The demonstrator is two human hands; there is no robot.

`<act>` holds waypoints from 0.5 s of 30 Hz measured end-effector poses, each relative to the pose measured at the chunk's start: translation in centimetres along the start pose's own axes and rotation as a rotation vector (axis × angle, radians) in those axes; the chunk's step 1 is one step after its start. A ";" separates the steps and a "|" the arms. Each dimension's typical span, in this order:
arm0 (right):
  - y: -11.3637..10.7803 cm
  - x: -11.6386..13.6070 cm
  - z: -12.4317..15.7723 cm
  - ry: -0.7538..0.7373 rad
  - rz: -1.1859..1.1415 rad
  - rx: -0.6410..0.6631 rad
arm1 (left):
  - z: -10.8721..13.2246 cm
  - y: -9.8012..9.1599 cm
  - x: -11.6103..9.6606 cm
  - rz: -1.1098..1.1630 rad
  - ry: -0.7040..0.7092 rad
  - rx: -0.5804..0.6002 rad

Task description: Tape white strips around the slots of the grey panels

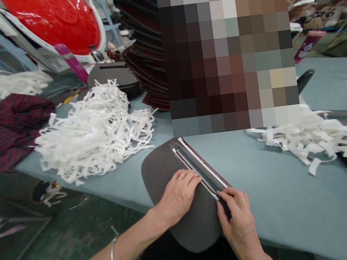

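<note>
A dark grey panel [201, 228] with rounded corners lies at the table's front edge, its near end reaching over it. Along its right side runs a long narrow slot [193, 163], with white strips [202, 162] on both long sides and a brown edge showing. My left hand [181, 192] lies flat on the panel, fingertips at the slot's left border. At the slot's near end my right hand [237, 210] grips the panel's right edge, thumb and fingers bent around the corner of the slot. What lies under those fingers is hidden.
A heap of white paper strips [92, 135] lies left, with a smaller heap [313, 134] at right. Behind stand stacked dark brown sheets [145, 53] and another grey panel [111, 76]. Striped cloth [12, 128] lies far left. A blurred block covers the back middle.
</note>
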State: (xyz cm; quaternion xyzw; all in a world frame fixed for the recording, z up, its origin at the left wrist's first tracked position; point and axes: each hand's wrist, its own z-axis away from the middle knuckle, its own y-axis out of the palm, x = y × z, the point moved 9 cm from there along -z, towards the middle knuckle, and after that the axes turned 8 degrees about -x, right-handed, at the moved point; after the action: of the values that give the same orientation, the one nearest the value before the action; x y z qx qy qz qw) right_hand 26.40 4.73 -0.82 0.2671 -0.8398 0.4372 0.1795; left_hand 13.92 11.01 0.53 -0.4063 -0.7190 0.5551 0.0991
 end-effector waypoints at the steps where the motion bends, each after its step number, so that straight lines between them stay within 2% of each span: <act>1: 0.0 0.0 0.0 0.004 -0.007 -0.001 | 0.1 0.0 -0.1 0.008 -0.019 -0.001; 8: -0.1 -0.1 0.0 -0.015 -0.040 0.038 | 0.4 0.4 -0.8 0.036 -0.092 0.023; 15: 0.1 0.2 -0.1 -0.032 -0.026 0.054 | 0.4 1.5 -3.4 0.118 0.038 0.084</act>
State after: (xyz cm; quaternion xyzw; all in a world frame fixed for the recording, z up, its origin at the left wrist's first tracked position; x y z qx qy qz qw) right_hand 26.23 4.80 -0.74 0.2896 -0.8270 0.4530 0.1642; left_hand 16.61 8.50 0.15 -0.4541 -0.6679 0.5816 0.0968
